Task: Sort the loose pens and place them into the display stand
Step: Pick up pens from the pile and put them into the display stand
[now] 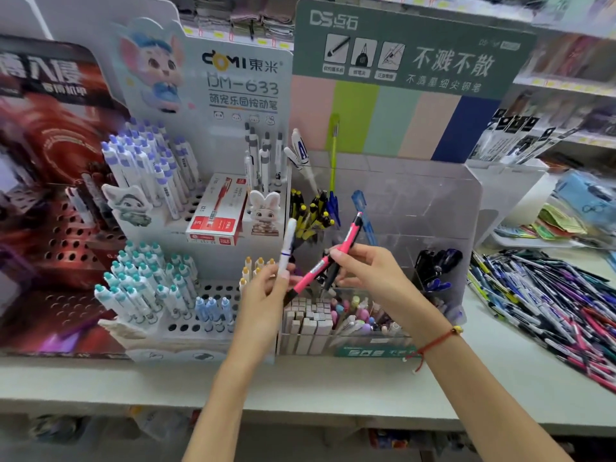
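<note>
Nearest, above the shelf's (pixel 300 388) front edge, the left hand (pixel 263 295) pinches a white pen (pixel 287 248) upright. Just beside it, the right hand (pixel 363 271) pinches a pink pen (pixel 328 258) tilted, with a dark pen alongside. Loose pens (pixel 550 301) heap at the shelf's right edge. Behind stands the clear display stand (pixel 433 201).

A pale shelf (pixel 333 388) carries three display stands side by side: a dark red one (pixel 50 201) at the left, a white one (pixel 206 228) in the middle, a clear acrylic one (pixel 416 201) right of it. A heap of loose pens (pixel 550 301) lies on the shelf's right end
</note>
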Demonstrator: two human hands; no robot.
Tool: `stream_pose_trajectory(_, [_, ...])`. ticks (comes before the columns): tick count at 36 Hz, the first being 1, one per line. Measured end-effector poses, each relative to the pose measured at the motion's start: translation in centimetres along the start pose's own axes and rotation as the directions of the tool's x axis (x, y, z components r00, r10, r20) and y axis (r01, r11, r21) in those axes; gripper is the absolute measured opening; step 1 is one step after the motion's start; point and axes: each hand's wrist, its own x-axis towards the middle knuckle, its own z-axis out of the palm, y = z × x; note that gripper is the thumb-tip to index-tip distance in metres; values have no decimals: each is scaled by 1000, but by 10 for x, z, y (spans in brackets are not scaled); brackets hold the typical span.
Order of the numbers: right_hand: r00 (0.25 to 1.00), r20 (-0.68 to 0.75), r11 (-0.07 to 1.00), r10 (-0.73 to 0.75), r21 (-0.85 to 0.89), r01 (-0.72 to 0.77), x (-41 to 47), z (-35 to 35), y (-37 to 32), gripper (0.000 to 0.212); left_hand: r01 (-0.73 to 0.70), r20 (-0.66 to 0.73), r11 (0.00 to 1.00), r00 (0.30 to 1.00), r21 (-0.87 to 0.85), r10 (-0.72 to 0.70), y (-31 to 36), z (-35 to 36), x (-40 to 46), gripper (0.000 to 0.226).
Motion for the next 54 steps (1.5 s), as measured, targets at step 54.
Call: stream_pose_trajectory(54, [929, -212, 741, -302, -665, 89, 27, -52, 39, 35, -55, 34, 997, 998, 56, 54, -9, 38, -14, 24])
